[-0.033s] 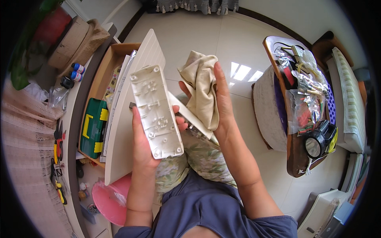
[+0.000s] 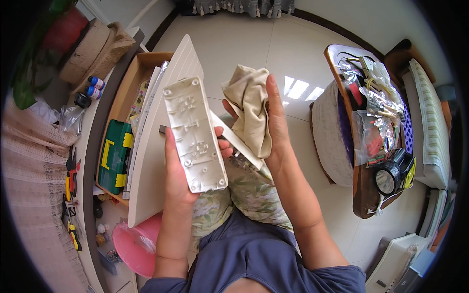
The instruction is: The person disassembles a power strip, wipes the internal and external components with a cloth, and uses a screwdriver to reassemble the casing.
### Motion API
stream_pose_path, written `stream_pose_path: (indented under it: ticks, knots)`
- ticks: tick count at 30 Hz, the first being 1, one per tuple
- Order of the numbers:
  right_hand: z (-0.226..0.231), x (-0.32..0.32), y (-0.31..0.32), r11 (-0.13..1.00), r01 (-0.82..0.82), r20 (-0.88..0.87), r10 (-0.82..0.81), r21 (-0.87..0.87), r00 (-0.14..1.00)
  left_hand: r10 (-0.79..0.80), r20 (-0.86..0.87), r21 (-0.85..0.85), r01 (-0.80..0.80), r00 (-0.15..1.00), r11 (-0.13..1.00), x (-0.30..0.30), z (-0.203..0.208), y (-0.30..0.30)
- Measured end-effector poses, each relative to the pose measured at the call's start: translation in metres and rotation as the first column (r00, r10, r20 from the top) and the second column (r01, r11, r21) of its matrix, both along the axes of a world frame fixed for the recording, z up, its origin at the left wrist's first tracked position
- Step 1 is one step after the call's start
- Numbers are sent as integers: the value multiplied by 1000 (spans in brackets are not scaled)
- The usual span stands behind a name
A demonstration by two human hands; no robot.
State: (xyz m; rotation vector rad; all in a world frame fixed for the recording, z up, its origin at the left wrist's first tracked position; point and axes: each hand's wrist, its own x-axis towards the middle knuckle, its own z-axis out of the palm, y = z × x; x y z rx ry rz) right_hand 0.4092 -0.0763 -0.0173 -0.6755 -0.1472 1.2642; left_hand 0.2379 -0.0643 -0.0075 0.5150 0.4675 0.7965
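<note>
My left hand (image 2: 177, 171) grips a long white plastic casing half (image 2: 196, 141) by its sides, thumb on one edge and fingertips at the other. The casing's inner side faces up, showing moulded ribs and screw posts. Behind it slants another narrow white plastic piece (image 2: 239, 143), with metal bits (image 2: 240, 159) near its lower end; what supports it is partly hidden. My right hand (image 2: 278, 122) is closed around a crumpled beige cloth (image 2: 248, 105), thumb up along its right side and fingers mostly behind it. The cloth hangs just right of the casing, apart from it.
At left, an open drawer (image 2: 168, 105) holds a green toolbox (image 2: 115, 154) with yellow latches. Pliers (image 2: 73, 171) lie on the ledge beyond. A pink bin (image 2: 132, 246) stands below. At right, a stool-like stand carries a wooden board (image 2: 364, 195) with a flashlight (image 2: 388, 178) and plastic bags (image 2: 376, 132).
The casing has shifted slightly up and to the right in my left hand. My right hand and the cloth have moved slightly to the right.
</note>
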Motion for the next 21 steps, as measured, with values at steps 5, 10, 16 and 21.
stream_pose_path:
  ticks: [5, 10, 16, 21]
  knots:
    - [-1, 43, -4, 975, -36, 255, 93, -220, 963, -22, -58, 52, 25, 998, 998, 13, 0, 12]
    - [-2, 69, -30, 895, -389, 500, 445, -219, 743, -33, -70, 2, 33, 997, 999, 20, 0, 18]
    - [-7, 92, -44, 598, -642, 566, 770, -480, 294, -69, -74, 31, 72, 995, 997, 19, -4, 23]
    - [-15, 87, -38, 511, -761, 520, 810, -401, 270, -73, -21, 3, 73, 997, 997, 14, -6, 27]
